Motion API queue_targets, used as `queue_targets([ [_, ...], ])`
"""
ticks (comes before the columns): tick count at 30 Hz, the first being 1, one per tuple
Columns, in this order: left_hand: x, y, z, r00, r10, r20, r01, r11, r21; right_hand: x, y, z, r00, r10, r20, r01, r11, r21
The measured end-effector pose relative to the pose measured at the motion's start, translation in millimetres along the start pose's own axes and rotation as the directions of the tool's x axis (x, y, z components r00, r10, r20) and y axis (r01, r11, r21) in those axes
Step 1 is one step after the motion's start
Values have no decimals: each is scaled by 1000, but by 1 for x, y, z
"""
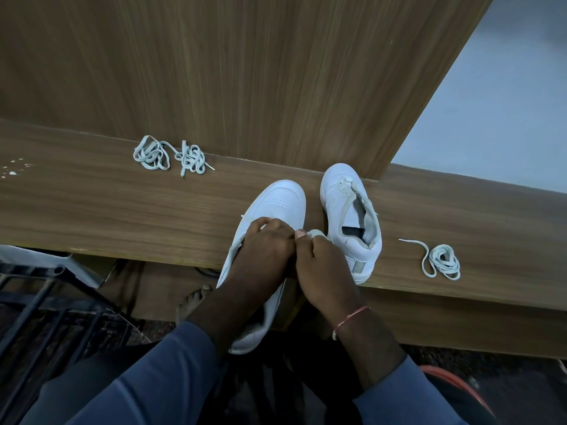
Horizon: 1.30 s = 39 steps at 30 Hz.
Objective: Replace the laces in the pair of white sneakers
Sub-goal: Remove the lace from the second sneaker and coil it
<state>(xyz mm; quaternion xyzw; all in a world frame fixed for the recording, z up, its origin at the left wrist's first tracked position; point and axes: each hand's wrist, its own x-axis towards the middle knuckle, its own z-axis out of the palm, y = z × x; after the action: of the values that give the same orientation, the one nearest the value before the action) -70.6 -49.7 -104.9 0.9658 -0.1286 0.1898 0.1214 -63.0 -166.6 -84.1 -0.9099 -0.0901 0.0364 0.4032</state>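
A white sneaker (280, 200) lies toe-away across the front edge of the wooden desk (122, 204), its heel hanging over my lap. My left hand (264, 253) presses on its eyelet area with fingers curled. My right hand (322, 265) is closed around a bunched white lace (314, 233) beside the shoe's tongue. The second white sneaker (349, 210) stands to the right, unlaced, tongue open. Two tangled laces (168, 156) lie at the back left of the desk. Another coiled lace (441, 260) lies at the right.
A tall wooden panel (245, 72) rises behind the desk. Left of my knees stands a black metal chair frame (46, 302). A bare foot (193, 302) shows under the desk. White specks (13, 170) mark the desk's far left.
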Motion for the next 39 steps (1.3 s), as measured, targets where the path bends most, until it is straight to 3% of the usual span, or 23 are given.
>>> queue_targets([
  [3, 2, 0, 0, 999, -14, 42, 15, 1000, -14, 0, 2, -5, 996, 53, 72, -50, 998, -37],
  [5, 2, -1, 2, 999, -11, 47, 13, 999, -35, 4, 3, -13, 963, 200, 181, -189, 979, -74],
  [8, 4, -2, 5, 998, -19, 67, 26, 994, -105, 7, 7, -26, 811, 432, 394, -459, 888, -28],
  [12, 8, -9, 3, 997, -43, 68, 62, 949, -308, 5, 18, -35, 720, 352, 598, -585, 771, 251],
  [15, 11, -15, -8, 990, -53, 127, 114, 834, -539, 1, 13, -37, 746, 118, 656, -578, 605, 548],
  [17, 10, -13, -11, 994, -19, 107, 67, 885, -461, -2, 4, -34, 813, -22, 582, -520, 422, 742],
  [20, 7, -10, -7, 997, -6, 70, 26, 956, -294, 2, -5, -24, 917, 29, 398, -389, 286, 876],
  [23, 4, -6, -4, 998, -39, 51, 48, 978, -204, 5, -3, -14, 934, 175, 312, -356, 365, 860],
  [27, 5, -2, -5, 993, -53, 102, 66, 989, -136, 3, 7, 3, 933, 310, 181, -350, 676, 648],
  [30, 8, -6, -7, 991, -127, 33, 131, 980, -151, 3, 8, 11, 936, 306, 174, -343, 685, 643],
  [34, 1, -11, -29, 930, -367, 14, 366, 923, -119, 6, 3, 11, 937, 262, 231, -349, 676, 648],
  [37, -13, -34, -45, 846, -505, 172, 514, 858, -11, 8, 6, 12, 949, 244, 197, -314, 757, 573],
  [39, -21, -43, -44, 828, -500, 255, 511, 859, 27, 8, 6, 11, 950, 239, 200, -311, 781, 542],
])
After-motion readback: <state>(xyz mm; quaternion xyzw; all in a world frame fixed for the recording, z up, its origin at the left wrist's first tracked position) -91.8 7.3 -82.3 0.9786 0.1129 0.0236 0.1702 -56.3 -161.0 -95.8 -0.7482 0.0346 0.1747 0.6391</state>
